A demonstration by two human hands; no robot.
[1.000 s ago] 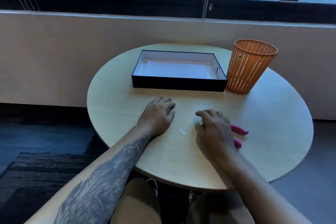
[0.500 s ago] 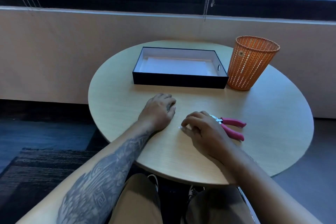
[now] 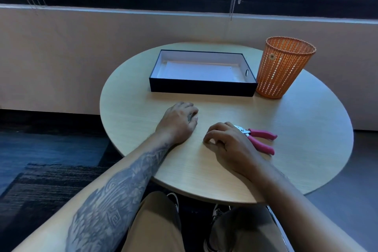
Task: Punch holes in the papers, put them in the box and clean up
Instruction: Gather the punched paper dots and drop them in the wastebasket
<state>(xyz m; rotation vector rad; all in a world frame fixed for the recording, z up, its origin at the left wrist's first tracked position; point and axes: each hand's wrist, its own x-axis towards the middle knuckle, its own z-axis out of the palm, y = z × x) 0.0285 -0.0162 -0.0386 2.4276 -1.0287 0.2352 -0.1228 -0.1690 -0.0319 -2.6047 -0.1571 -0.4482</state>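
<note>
The left hand (image 3: 177, 121) rests curled, palm down, on the tabletop (image 3: 306, 129), holding nothing. The right hand (image 3: 227, 143) pinches its fingertips against the tabletop beside the pink punch (image 3: 259, 139); whether it grips anything, I cannot tell.

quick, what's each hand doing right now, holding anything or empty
Left hand: loosely curled, palm down on the table, holding nothing.
Right hand: fingertips pinched at the tabletop; contents cannot be told.

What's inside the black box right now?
The black box holds white paper lying flat on its floor. How many sheets cannot be told, and the near wall hides the front strip of the floor.
</note>
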